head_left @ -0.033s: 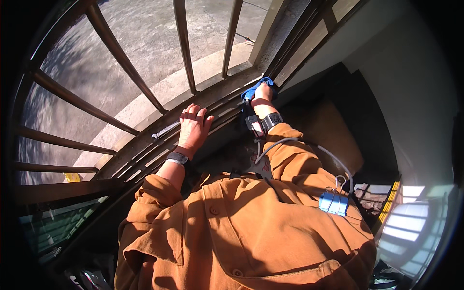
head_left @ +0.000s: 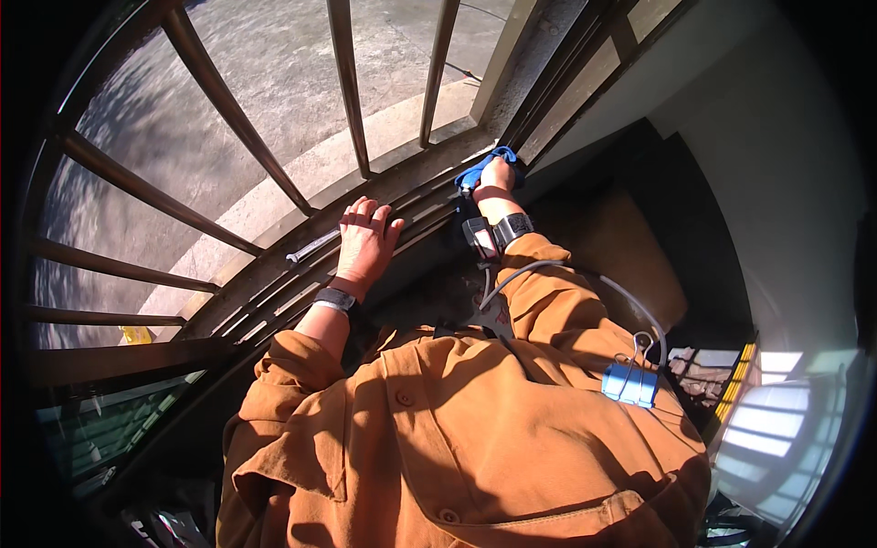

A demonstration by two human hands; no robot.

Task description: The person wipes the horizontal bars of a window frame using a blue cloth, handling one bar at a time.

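Blue cloth (head_left: 473,173) bunched in right hand (head_left: 497,175), fingers curled, at far right of window sill (head_left: 416,189); left hand (head_left: 365,242) laid farther left, fingers slightly spread, presumably for support.

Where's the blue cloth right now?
In the head view, the blue cloth is held in the right hand, above and right of picture centre, near the right end of the window track.

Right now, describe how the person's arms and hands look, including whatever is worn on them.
Both the left hand and the right hand are ungloved. The left sleeve and right sleeve are orange-brown, loose and creased. The left wrist wears a dark and grey band; the right, a black strap and small dark box. A grey cable arcs over the right sleeve.
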